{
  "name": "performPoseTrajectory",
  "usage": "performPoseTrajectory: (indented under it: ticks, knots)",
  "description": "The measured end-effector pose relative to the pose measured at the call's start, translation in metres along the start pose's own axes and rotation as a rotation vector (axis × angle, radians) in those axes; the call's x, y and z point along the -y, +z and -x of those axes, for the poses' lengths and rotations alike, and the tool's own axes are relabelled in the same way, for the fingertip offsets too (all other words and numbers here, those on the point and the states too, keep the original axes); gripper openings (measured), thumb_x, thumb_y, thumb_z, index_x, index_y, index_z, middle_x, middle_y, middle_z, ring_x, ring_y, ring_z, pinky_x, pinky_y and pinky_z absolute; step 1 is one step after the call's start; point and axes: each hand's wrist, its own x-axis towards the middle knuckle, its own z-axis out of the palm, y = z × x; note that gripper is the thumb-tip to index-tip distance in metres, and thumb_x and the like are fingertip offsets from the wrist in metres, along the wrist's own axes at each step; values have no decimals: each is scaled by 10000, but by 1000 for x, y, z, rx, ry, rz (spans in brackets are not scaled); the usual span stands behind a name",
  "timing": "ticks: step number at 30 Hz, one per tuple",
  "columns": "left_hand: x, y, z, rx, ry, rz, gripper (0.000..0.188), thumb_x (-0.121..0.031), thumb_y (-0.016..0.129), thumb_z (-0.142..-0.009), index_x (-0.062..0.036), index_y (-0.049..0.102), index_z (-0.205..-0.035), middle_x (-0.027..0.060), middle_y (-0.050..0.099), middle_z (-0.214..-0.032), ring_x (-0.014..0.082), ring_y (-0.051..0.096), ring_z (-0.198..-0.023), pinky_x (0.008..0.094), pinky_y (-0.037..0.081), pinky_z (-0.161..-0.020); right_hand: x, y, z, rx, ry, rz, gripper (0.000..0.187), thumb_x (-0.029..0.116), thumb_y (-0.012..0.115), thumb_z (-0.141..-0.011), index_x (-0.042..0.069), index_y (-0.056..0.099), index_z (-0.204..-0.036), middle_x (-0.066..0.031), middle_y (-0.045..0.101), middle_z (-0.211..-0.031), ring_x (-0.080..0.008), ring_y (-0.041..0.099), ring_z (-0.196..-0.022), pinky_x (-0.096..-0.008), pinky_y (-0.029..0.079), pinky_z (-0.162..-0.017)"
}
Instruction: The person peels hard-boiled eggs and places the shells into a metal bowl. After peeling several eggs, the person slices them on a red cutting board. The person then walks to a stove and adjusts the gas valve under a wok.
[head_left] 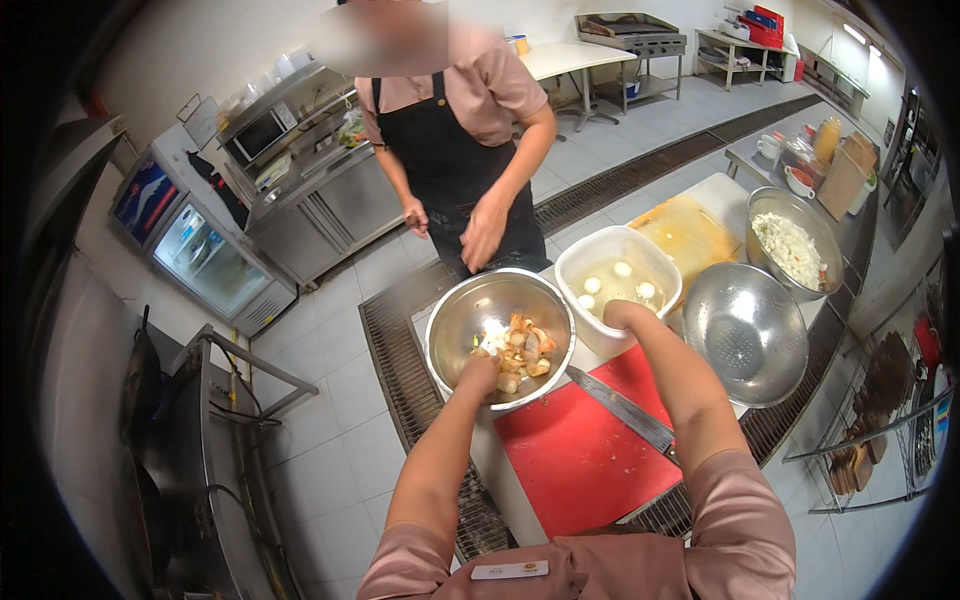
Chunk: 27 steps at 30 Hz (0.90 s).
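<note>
My left hand [479,373] reaches over the near rim of a steel bowl [455,315], its fingers curled beside a heap of brown onion skins and pieces [525,345]. Whatever those fingers hold is hidden. To the right, my right hand [622,316] dips over the near edge of a white plastic tub [590,243], and its fingers are out of sight. Peeled white onions [592,285] sit in cloudy water in that tub. Between my arms, a large knife [625,412] lies across the red cutting board [570,455].
An empty steel colander [745,335] stands right of my right arm, with a bowl of chopped white vegetable [790,245] behind it. A stained yellowish board [685,240] lies beyond the tub. Across the table stands a person in a black apron [450,150], hands near the bowl.
</note>
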Motion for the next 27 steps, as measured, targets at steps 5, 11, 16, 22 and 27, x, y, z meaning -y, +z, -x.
performPoseTrajectory:
  ticks: [5, 11, 16, 22, 27]
  knots:
    - [-6, 13, -15, 8, -77, -177, 357, -194, 565, -864, -77, 604, -1200, 257, 565, -1215, 404, 580, -1114, 439, 479, -944, 22, -18, 62, -816, -47, -372, 108, 74, 601, -825, 31, 644, -915, -179, 656, -949, -366, 619, -913, -461, 487, -790]
    - [-11, 13, -14, 45, -127, -151, 645, -256, 726, -758, -14, 441, -1283, 252, 535, -1244, 403, 596, -1069, 418, 503, -901, 6, 38, 180, -875, -64, -508, 88, 72, 620, -836, 15, 642, -899, -178, 627, -903, -361, 591, -905, -443, 470, -809]
    - [1, 6, -15, 210, -162, 307, 694, -433, 764, -758, -54, 440, -1242, 159, 599, -1062, 278, 605, -884, 412, 517, -716, -17, 118, 249, -705, 116, -337, 176, 89, 671, -792, 34, 653, -958, -183, 608, -967, -370, 567, -924, -445, 460, -834]
    - [16, 26, -39, 162, -369, 511, 543, -374, 832, -709, -80, 523, -1046, 63, 608, -874, 162, 586, -753, 380, 495, -578, -31, 180, 284, -539, 258, -176, 354, 125, 715, -750, 46, 619, -1081, -181, 556, -1093, -362, 526, -1033, -459, 438, -878]
    - [3, 40, -36, 12, -357, 335, 425, -227, 807, -670, -44, 600, -994, 123, 662, -891, 195, 640, -771, 396, 536, -651, -40, 194, 284, -528, 231, -174, 402, 159, 719, -751, 43, 602, -1118, -189, 545, -1074, -366, 537, -1024, -461, 452, -866]
